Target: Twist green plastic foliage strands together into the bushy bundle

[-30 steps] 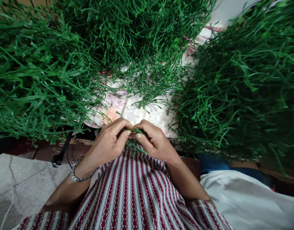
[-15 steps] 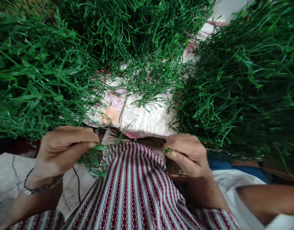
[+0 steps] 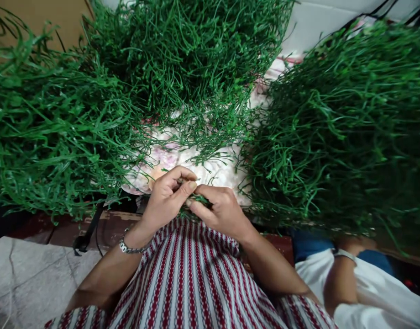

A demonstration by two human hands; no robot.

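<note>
My left hand (image 3: pixel 170 196) and my right hand (image 3: pixel 218 208) meet in front of my striped clothing, fingertips nearly touching. Both are closed around a small bunch of green stems (image 3: pixel 200 199), mostly hidden by the fingers. Just beyond them lies a pale flowered cloth (image 3: pixel 217 171) with loose green stems (image 3: pixel 213 130) scattered over it. Large heaps of thin green stems rise around it: a left heap (image 3: pixel 55 132), a far heap (image 3: pixel 182 50) and a right heap (image 3: pixel 333 132).
At the lower right sits another person in a white garment (image 3: pixel 374 283), an arm with a wristband resting near the right heap. A brown panel (image 3: pixel 49 23) stands at the far left. Pale floor tiles (image 3: pixel 35 278) show at the lower left.
My hands were wide apart and have come together in the middle. The stems hanging from my left hand are now mostly hidden. The other person's forearm has drawn in.
</note>
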